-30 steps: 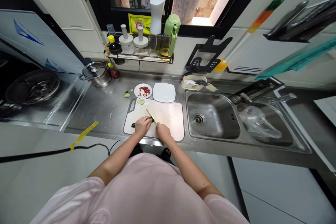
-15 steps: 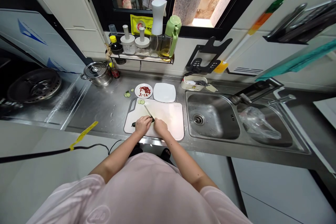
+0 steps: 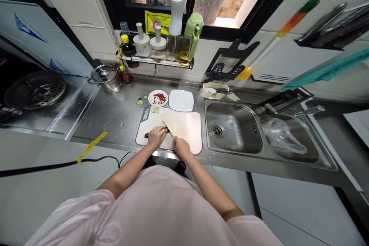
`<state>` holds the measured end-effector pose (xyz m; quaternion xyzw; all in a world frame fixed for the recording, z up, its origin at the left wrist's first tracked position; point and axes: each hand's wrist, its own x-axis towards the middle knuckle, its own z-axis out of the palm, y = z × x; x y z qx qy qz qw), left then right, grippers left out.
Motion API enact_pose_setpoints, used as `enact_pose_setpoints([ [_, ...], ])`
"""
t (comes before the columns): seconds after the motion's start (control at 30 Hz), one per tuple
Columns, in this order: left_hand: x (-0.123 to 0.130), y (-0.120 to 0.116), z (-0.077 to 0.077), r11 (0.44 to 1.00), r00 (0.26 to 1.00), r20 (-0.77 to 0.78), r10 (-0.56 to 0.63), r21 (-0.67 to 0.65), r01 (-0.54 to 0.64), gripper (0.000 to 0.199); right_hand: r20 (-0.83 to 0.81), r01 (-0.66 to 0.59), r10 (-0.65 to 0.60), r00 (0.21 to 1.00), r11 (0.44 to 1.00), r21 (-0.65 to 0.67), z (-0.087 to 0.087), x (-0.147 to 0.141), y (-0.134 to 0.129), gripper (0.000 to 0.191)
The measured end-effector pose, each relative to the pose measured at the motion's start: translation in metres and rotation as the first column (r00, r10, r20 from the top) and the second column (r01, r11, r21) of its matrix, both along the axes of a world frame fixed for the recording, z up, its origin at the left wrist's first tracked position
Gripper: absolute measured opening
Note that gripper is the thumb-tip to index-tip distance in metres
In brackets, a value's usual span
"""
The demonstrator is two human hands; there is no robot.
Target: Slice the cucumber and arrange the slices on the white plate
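A dark green cucumber (image 3: 146, 135) lies on the white cutting board (image 3: 187, 128), mostly covered by my left hand (image 3: 157, 137), whose fingers are closed over it. My right hand (image 3: 182, 147) grips a knife (image 3: 168, 130) by its handle. The blade slants up and left, close beside the cucumber's right end and my left fingertips; whether it touches the cucumber I cannot tell. A few pale cucumber slices (image 3: 155, 110) rest at the board's top left. More green pieces (image 3: 140, 102) lie on the steel counter left of the plate.
Behind the board stand a round plate (image 3: 154, 103) with chopped red pieces and a white square plate (image 3: 181, 100). A sink (image 3: 234, 130) is on the right. At the back left are a lidded pot (image 3: 107, 80) and, above, a rack (image 3: 160, 60) of seasoning jars.
My right hand has moved right and a little toward me, carrying the knife with it. My left hand stays on the cucumber. The camera view has shifted slightly.
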<state>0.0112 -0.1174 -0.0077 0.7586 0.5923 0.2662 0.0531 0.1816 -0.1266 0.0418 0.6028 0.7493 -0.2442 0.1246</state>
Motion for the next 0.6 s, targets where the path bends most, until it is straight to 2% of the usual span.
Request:
enact_pose_setpoints([
  [0.33, 0.0, 0.0, 0.003, 0.999, 1.0, 0.012, 0.009, -0.039, -0.009, 0.022, 0.038, 0.016, -0.014, 0.999, 0.998, -0.053, 0.005, 0.016, -0.018, 0.023],
  [0.6, 0.0, -0.002, 0.005, 0.997, 1.0, 0.024, 0.015, -0.075, -0.014, 0.022, 0.028, 0.017, -0.015, 0.999, 0.997, -0.073, 0.009, 0.011, -0.011, 0.024],
])
